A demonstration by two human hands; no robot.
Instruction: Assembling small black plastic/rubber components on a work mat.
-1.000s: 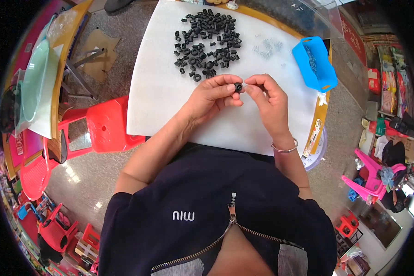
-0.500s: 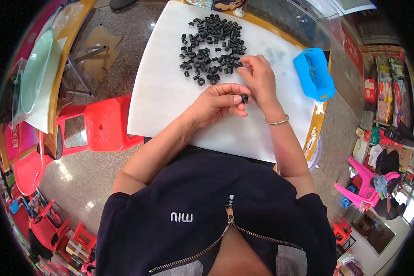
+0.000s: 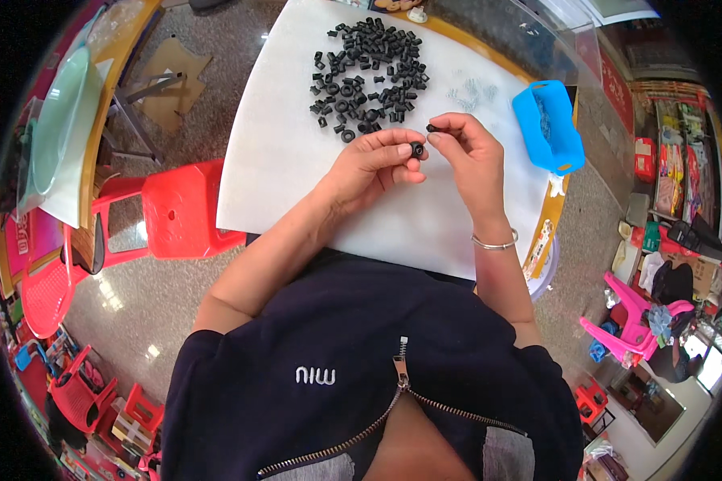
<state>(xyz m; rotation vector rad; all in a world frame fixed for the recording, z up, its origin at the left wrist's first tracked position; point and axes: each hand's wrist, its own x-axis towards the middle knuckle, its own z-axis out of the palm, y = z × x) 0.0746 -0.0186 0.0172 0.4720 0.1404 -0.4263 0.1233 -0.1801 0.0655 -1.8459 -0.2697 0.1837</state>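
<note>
My left hand [image 3: 373, 164] pinches a small round black part [image 3: 417, 150] with a hole in its end, between thumb and fingertips. Just to its right, my right hand [image 3: 475, 160] grips a smaller black piece [image 3: 431, 128] by thumb and index finger. The two pieces are close together but apart, above the white tabletop [image 3: 297, 176]. Beyond my hands lies a loose heap of similar black parts [image 3: 377, 52], some short and tube-like, some ring-shaped. Their material cannot be told.
A blue plastic basket [image 3: 565, 152] at the table's right edge has fine greyish bits inside. More greyish bits [image 3: 473, 94] lie on the tabletop between heap and basket. A red stool [image 3: 180, 212] stands at the left, and a pink stool [image 3: 630, 321] is on the right.
My right hand has drawn back from the heap's edge with a small black piece in its fingertips. My left hand keeps its round part and has shifted slightly up and left.
</note>
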